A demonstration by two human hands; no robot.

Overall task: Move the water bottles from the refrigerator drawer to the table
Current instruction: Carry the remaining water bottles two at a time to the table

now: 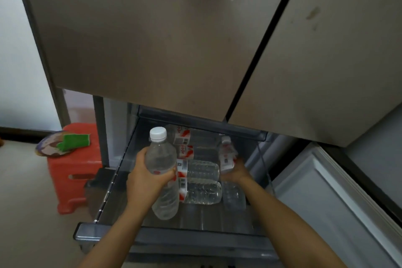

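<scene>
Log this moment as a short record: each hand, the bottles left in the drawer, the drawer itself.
drawer: pulled open below the closed fridge doors
left hand: grips an upright white-capped bottle
right hand: grips a second bottle at the drawer's right side
left in drawer: at least four bottles lying on their sides
beside fridge: red stool

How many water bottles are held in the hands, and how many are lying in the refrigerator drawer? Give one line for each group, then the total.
Held bottles: 2 (left bottle in the left hand, right bottle in the right hand)
Lying bottles in the drawer: 4
Total: 6 bottles
</scene>
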